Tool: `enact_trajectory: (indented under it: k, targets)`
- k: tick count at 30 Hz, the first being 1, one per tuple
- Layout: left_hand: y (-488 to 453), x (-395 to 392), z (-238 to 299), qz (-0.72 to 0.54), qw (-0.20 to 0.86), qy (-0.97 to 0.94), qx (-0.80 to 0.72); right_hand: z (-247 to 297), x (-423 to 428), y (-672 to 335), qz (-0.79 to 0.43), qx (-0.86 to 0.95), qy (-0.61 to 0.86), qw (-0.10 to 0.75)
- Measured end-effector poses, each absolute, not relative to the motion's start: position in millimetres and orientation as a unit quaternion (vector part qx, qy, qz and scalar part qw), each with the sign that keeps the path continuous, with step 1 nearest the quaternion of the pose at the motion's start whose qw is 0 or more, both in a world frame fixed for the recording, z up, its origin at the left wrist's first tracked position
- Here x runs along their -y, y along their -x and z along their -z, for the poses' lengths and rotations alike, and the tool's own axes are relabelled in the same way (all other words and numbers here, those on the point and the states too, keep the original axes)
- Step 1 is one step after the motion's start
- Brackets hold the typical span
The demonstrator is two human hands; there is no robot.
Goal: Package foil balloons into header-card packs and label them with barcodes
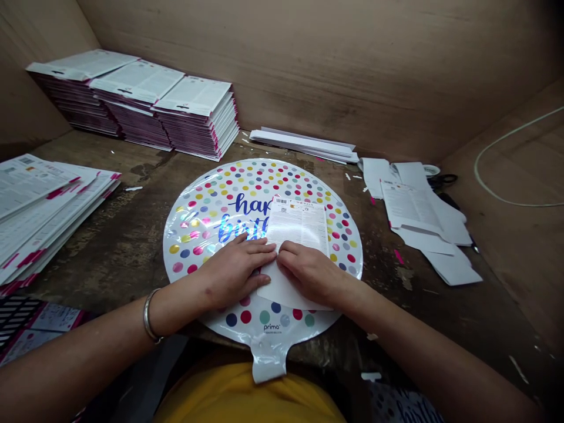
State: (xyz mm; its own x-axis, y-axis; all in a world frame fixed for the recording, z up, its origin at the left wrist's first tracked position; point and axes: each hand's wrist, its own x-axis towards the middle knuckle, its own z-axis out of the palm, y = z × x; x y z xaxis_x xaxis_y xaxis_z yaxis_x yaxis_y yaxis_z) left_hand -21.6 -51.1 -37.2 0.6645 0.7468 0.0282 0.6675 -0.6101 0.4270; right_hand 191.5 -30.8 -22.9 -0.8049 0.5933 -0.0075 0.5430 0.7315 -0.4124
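Observation:
A flat round foil balloon point(211, 200) with coloured dots and blue "happy birthday" lettering lies on the worktable in front of me, its neck hanging over the near edge. A white printed card point(302, 226) lies on the balloon's middle. My left hand point(235, 270) rests flat on the balloon beside the card's left edge, fingers stretched out. My right hand point(311, 273) presses flat on the card's lower part. The fingertips of both hands meet at the card's edge. A metal bangle sits on my left wrist.
Three stacks of packaged cards point(141, 100) stand at the back left. A fanned pile of the same point(42, 205) lies at the left. Loose white cards point(423, 211) and scissors point(443, 179) lie at the right. Cardboard walls surround the table.

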Motion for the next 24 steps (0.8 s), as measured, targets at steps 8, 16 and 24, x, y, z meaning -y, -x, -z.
enact_trajectory:
  k: [8,16,24]
  targets:
    - [23.7,52.5,37.0,-0.107,0.202,-0.888,-0.399,-3.5,45.7,-254.2,-0.336,0.814,0.436,0.184]
    - [24.8,52.5,40.2,-0.108,0.197,-0.888,-0.401,33.4,50.4,-199.4,-0.196,0.913,0.323,0.151]
    - [24.8,51.5,41.8,-0.111,0.193,-0.889,-0.399,30.9,50.1,-207.0,-0.236,0.899,0.328,0.169]
